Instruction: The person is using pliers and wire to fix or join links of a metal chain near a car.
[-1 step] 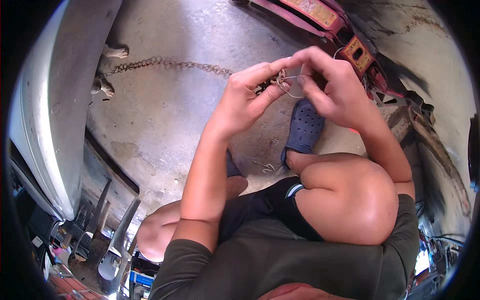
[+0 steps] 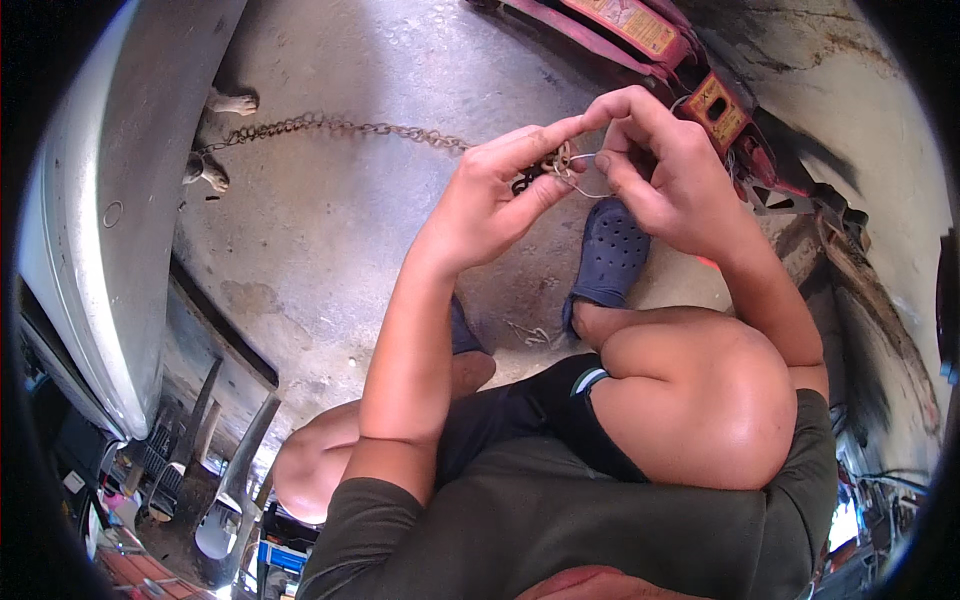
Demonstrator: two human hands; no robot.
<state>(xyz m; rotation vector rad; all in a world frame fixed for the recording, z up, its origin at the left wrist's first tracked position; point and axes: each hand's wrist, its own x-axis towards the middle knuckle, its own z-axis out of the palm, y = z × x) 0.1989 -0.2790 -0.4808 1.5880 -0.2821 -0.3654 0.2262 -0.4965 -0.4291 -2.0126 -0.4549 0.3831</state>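
Observation:
A rusty metal chain (image 2: 345,126) runs across the concrete floor from the left up to my left hand (image 2: 497,195). The left fingers and thumb are closed on its end links (image 2: 556,163), which stick out toward the right hand. Thin pale wire (image 2: 583,190) passes through these links and curves in a small loop between my hands. My right hand (image 2: 665,180) pinches the wire between thumb and fingers. Both index fingers nearly meet above the links. The far tip of the wire is hidden by the right fingers.
Two animal paws (image 2: 232,103) stand by the chain's left end, beside a large pale curved panel (image 2: 110,210). A red metal machine (image 2: 640,35) lies at the upper right, near the wall (image 2: 880,140). My blue clog (image 2: 611,250) is below the hands. Wire scraps (image 2: 528,332) lie nearby.
Very little differs. My left thumb has eased back slightly, so more of the dark links shows, and the wire loop has shifted a little.

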